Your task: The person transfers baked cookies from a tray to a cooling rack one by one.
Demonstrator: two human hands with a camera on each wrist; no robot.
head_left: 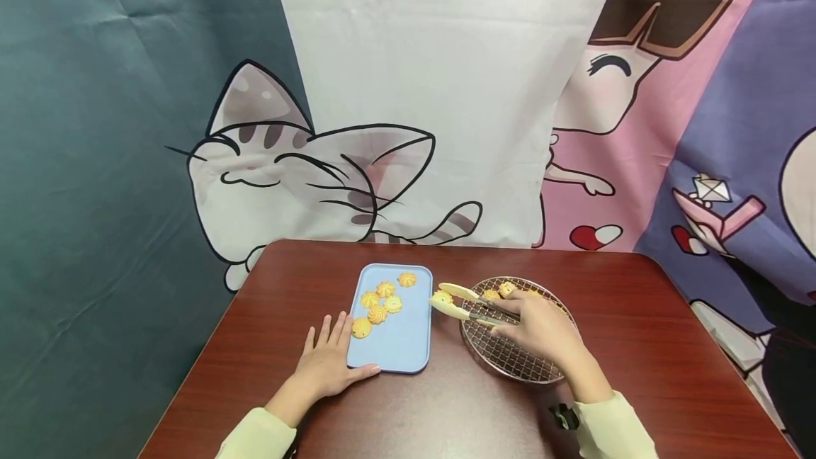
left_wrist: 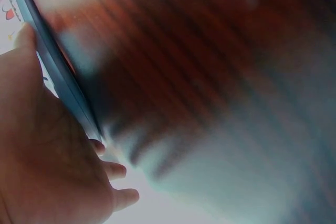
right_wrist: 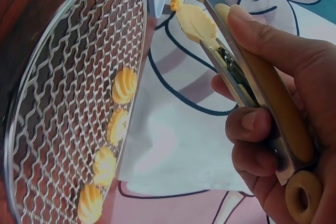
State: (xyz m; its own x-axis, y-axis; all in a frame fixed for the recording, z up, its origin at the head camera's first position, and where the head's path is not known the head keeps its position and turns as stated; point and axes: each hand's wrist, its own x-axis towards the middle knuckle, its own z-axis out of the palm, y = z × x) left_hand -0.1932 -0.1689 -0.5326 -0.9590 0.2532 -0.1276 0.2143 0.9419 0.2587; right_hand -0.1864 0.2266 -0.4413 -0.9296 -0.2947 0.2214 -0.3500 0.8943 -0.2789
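While the left hand rests at the near left corner of the blue tray, fingers straight and spread, thumb at its near edge, the right hand reaches over the round wire rack from the near right, fingers curled around the tongs. Their cream tips partly hide the held cookie, golden and ridged, just right of the tray. The right hand covers part of the rack; the left wrist view is badly blurred. Six yellow cookies lie on the tray.
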